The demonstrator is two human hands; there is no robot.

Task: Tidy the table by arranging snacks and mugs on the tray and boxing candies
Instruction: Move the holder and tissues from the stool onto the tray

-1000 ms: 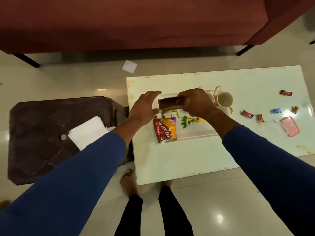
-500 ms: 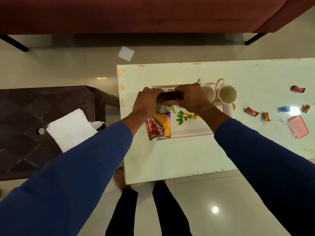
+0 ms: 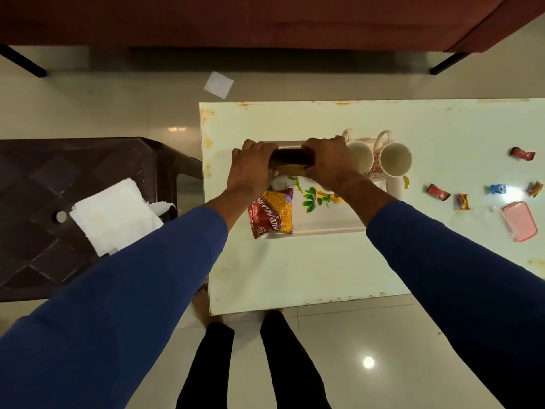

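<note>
A white tray [image 3: 324,227] with a leaf print lies on the pale table [image 3: 295,270]. My left hand [image 3: 250,169] and my right hand [image 3: 330,163] both grip the ends of a dark brown snack packet [image 3: 290,160] over the tray's far side. A red and yellow snack bag [image 3: 272,214] lies on the tray's left end. Two white mugs [image 3: 395,159] stand at the tray's right end. Several wrapped candies [image 3: 438,191] are scattered on the table to the right, beside a pink box [image 3: 520,221].
A dark brown stool [image 3: 44,187] with white tissue paper [image 3: 112,214] stands left of the table. A red sofa [image 3: 265,19] spans the far side. A white paper scrap [image 3: 218,84] lies on the floor. My legs [image 3: 250,364] are at the table's near edge.
My left hand has moved in and closed on the left end of the brown packet, which my right hand was holding alone. The packet sits lower over the tray.
</note>
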